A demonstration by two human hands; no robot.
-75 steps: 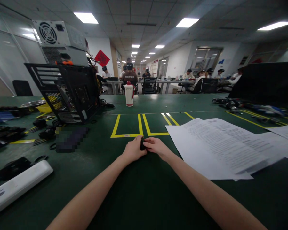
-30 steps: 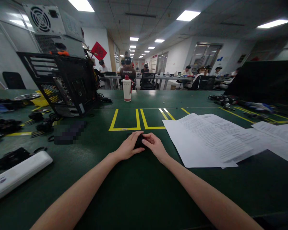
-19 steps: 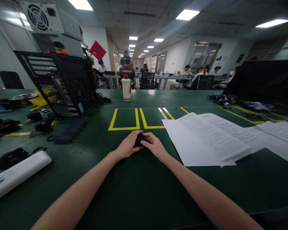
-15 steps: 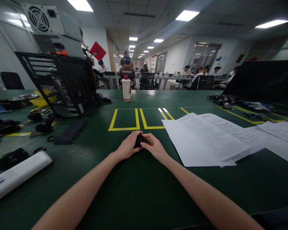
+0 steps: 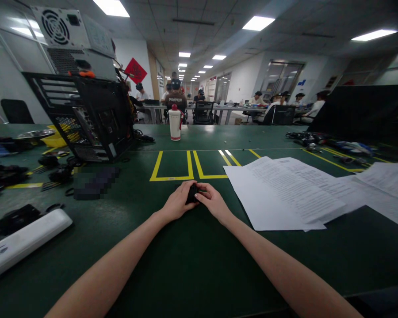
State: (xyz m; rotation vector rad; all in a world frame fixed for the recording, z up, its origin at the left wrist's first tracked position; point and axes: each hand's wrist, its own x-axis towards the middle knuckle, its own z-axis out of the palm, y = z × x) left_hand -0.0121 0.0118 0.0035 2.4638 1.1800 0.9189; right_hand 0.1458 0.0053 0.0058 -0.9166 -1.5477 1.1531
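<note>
Black and small, an object (image 5: 192,193) sits between the left hand (image 5: 179,199) and right hand (image 5: 213,202), both closed on it, near yellow tape (image 5: 171,179) on the green bench (image 5: 185,265).

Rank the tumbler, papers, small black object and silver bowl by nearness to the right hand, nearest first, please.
1. Small black object, at the right hand's fingers.
2. Papers, just right of that hand.
3. Tumbler, ahead and slightly left.
4. Silver bowl, far left.
</note>
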